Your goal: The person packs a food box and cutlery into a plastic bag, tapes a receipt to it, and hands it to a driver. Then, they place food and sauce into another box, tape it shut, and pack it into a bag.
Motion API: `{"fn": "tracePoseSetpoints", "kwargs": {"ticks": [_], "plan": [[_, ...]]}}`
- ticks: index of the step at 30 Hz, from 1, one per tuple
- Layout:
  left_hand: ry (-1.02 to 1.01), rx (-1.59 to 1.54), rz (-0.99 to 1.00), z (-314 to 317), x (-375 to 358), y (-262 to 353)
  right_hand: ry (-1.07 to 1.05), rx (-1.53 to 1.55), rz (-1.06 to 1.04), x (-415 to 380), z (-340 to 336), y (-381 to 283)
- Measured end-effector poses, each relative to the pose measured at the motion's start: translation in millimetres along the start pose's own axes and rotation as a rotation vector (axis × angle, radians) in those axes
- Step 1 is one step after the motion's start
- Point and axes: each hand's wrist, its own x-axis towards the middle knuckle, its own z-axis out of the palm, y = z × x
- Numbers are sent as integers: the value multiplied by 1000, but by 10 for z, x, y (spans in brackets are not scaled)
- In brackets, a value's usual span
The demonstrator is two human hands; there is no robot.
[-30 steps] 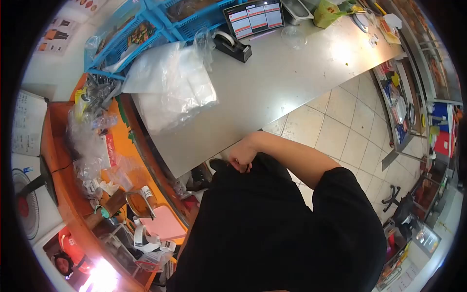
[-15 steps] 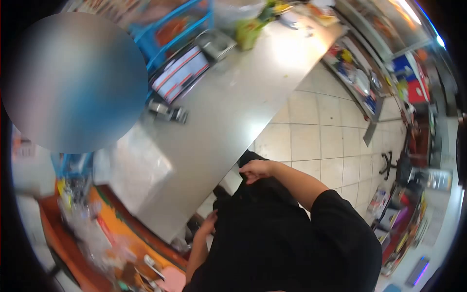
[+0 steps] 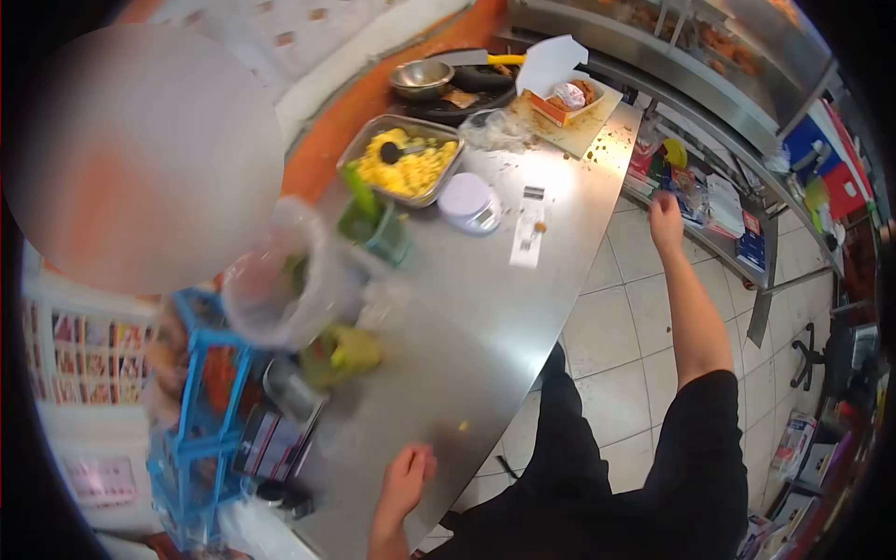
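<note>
My left hand (image 3: 407, 478) rests on the near edge of the steel counter (image 3: 485, 317), fingers loosely curled, holding nothing. My right hand (image 3: 665, 217) is stretched out past the counter's right edge toward the shelf (image 3: 709, 224) of packets below it, fingers apart and empty. On the counter lie a paper receipt (image 3: 528, 231), a small round scale (image 3: 469, 203) and a metal tray of yellow food (image 3: 403, 166) with a dark scoop in it.
A cutting board with a food carton (image 3: 565, 101) and a metal bowl (image 3: 422, 78) stand at the counter's far end. A clear plastic bag (image 3: 280, 280), green items (image 3: 341, 353) and blue baskets (image 3: 201, 411) crowd the left. Tiled floor lies to the right.
The view has swung along the counter to its far end. My right hand left my shirt and reached out toward the shelf; my left hand moved onto the counter edge.
</note>
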Motion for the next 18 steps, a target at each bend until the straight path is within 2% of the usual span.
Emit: {"fn": "tracePoseSetpoints", "kwargs": {"ticks": [1,2,3,4,5,7,8,10,12,14,17,18], "plan": [[104,58,182,423,414,518,70,-174,-92,352,144,-372],[187,126,326,833,840,881,14,41,-127,734,341,-614],[70,416,526,1077,1217,1320,-10,-3,-76,1058,504,-848],[102,504,684,1394,1623,1669,-20,-68,-134,1483,732,-862],[127,589,833,1722,1951,1938,20,-29,-279,1908,1005,-780],[238,603,809,2238,2563,1960,29,-106,-488,2532,1335,-903],[230,605,758,2327,2662,1967,0,-121,-468,2923,1569,-808],[230,906,717,2483,2707,1971,-88,-251,-456,3436,2006,-629],[247,878,684,2466,2719,1913,-164,-369,-454,3593,2144,-699],[278,855,688,2448,2739,1903,-491,-463,-279,3613,2107,-967],[280,850,678,2454,2753,1889,-524,-378,-347,3622,2213,-902],[280,850,671,2446,2763,1896,-553,-446,-342,3621,2216,-906]]}}
